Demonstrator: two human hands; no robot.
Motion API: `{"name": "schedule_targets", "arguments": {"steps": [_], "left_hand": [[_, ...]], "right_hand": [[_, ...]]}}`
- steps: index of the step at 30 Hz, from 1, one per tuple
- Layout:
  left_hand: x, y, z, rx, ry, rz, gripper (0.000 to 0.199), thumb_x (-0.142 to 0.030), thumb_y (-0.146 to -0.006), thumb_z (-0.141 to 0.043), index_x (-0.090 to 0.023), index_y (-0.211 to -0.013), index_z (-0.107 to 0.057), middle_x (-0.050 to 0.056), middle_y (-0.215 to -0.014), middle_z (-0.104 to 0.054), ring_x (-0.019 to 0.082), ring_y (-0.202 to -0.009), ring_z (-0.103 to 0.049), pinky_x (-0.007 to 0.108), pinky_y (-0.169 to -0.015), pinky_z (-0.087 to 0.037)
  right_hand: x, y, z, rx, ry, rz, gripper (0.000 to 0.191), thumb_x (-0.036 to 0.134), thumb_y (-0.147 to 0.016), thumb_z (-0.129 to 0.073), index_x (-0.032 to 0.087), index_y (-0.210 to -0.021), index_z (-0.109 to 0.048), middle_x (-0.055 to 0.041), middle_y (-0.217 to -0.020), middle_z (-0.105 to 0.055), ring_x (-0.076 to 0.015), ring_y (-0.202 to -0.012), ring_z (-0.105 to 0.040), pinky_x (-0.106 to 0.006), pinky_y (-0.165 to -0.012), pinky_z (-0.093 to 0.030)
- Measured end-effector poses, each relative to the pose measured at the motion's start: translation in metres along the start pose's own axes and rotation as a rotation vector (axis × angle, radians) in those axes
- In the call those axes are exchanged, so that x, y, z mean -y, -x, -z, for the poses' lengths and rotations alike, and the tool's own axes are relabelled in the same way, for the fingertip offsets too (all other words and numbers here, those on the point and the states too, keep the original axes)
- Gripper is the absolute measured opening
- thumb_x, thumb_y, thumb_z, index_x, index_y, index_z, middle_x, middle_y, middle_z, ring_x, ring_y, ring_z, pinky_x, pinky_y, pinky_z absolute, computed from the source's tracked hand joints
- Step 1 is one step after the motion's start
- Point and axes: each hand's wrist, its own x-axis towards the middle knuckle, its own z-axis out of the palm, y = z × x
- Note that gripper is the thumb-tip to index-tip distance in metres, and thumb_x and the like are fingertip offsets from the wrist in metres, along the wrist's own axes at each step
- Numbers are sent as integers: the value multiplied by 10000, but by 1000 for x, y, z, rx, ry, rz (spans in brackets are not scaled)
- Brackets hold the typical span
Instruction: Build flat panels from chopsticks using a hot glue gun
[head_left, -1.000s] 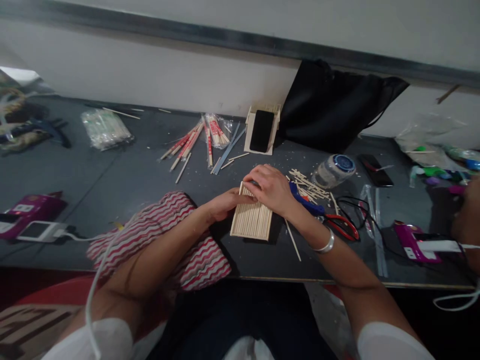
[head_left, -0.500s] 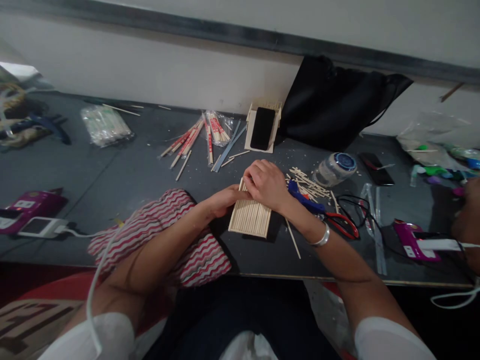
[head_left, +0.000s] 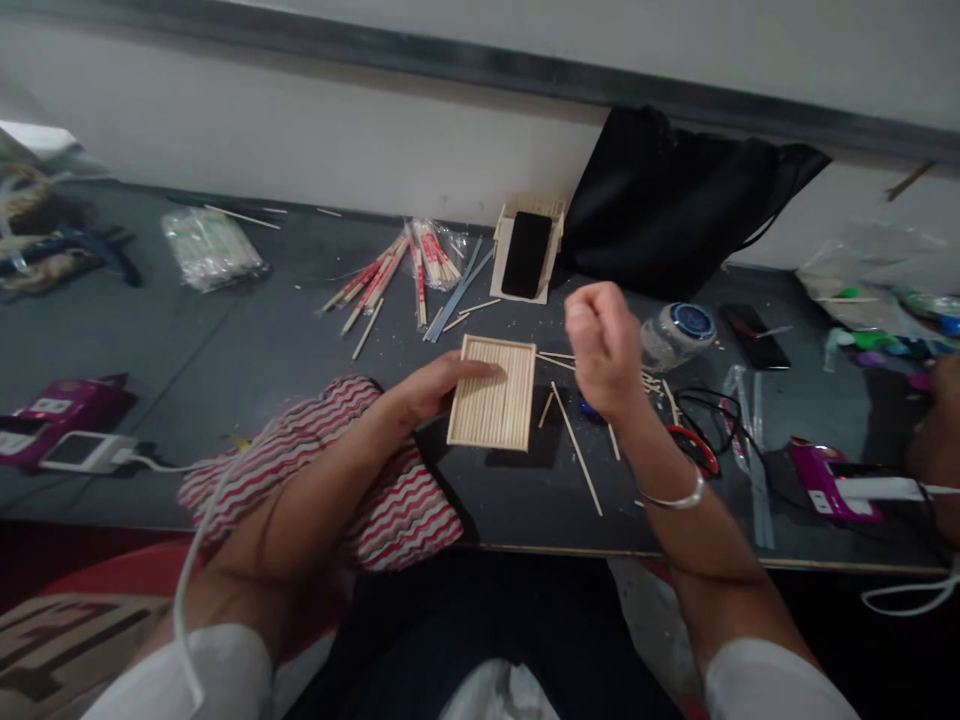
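Note:
My left hand (head_left: 444,385) grips a panel of pale wooden sticks (head_left: 499,405) by its left side, thumb lying across the top face. The panel has a thin raised stick border and is held just above the dark table. My right hand (head_left: 609,345) is raised to the right of the panel, apart from it, fingers curled into a fist. Whatever the fist may hold is hidden. Beneath that hand lies a pile of loose short sticks (head_left: 656,390), partly covered. Red-handled pliers (head_left: 697,450) show beside my right wrist.
A phone (head_left: 526,255) leans on a stick-built stand near the wall. Paper-wrapped chopsticks (head_left: 379,280) lie left of it. A lidded clear jar (head_left: 679,335) stands at right. Striped cloth (head_left: 405,510) lies by my left forearm. Another person's arm (head_left: 934,450) shows at far right.
My right hand has come off the panel and moved right, closing into a fist over the loose sticks. The panel, still in my left hand, has shifted slightly left and up, uncovering its face.

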Motion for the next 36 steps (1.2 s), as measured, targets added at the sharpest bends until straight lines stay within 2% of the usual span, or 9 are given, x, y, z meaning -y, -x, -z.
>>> {"name": "schedule_targets", "arguments": {"steps": [2, 4, 9, 12, 15, 18, 22, 30, 36], "left_hand": [[-10, 2, 7, -76, 3, -58, 293, -270, -666, -770, -152, -931, -730, 110, -929, -801, 295, -890, -764, 423, -838, -625], [-20, 2, 16, -159, 24, -154, 306, -289, -657, -738, -150, -929, -718, 119, -938, -796, 317, -963, -757, 434, -868, -624], [-30, 3, 35, -385, -41, -465, 405, -376, -631, -738, -161, -971, -694, 104, -963, -774, 326, -989, -739, 454, -880, -614], [-28, 11, 36, -470, -368, -584, 385, -451, -713, -699, -154, -958, -705, 89, -935, -753, 315, -947, -728, 434, -847, -604], [-24, 21, 24, -470, -912, -618, 380, -429, -862, -559, -144, -1052, -725, 81, -950, -743, 308, -948, -717, 408, -855, -582], [-17, 24, 6, -423, -1437, -675, 456, -280, -897, -504, -186, -1322, -639, 112, -1239, -714, 300, -1093, -689, 400, -931, -546], [-5, 16, -19, -308, -1813, -576, 440, -176, -935, -454, -133, -1350, -594, 172, -1233, -699, 287, -1060, -687, 405, -913, -535], [17, 6, -40, -332, -1893, -520, 425, -143, -927, -474, -113, -1332, -598, 196, -1221, -682, 346, -1092, -642, 469, -881, -481], [26, 1, -39, -389, -1830, -467, 630, -454, -897, -646, -132, -1429, -544, 208, -1327, -649, 396, -1171, -593, 497, -957, -428]], "right_hand": [[6, 12, 23, -27, -32, -45, 247, 307, -1014, -400, 251, -782, -465, 13, -716, -518, -148, -665, -510, -311, -670, -418], [10, 32, 41, 71, -100, -91, 349, 335, -1043, -364, 248, -711, -432, 23, -660, -483, -138, -614, -481, -300, -632, -400], [17, 89, 70, 799, -151, -161, 416, 423, -1042, -466, 218, -683, -513, 9, -684, -574, -123, -637, -539, -250, -614, -424], [20, 115, 90, 938, -214, -176, 372, 427, -1050, -476, 215, -776, -610, -30, -785, -666, -149, -761, -629, -260, -705, -489], [23, 134, 109, 858, -142, -282, 281, 412, -1022, -529, 237, -846, -659, -44, -823, -708, -172, -782, -674, -282, -718, -530], [25, 146, 121, 729, -77, -383, 235, 399, -983, -575, 256, -825, -673, -40, -778, -714, -185, -731, -693, -290, -677, -559], [28, 154, 122, 635, -62, -412, 277, 410, -972, -568, 259, -763, -668, -25, -706, -701, -182, -659, -689, -282, -635, -573], [17, 159, 118, 576, -2, -453, 296, 437, -954, -567, 257, -747, -676, -27, -705, -728, -186, -655, -711, -265, -638, -588], [12, 159, 112, 552, 36, -488, 303, 461, -943, -566, 264, -747, -687, -21, -717, -747, -190, -676, -727, -269, -655, -596]]}}
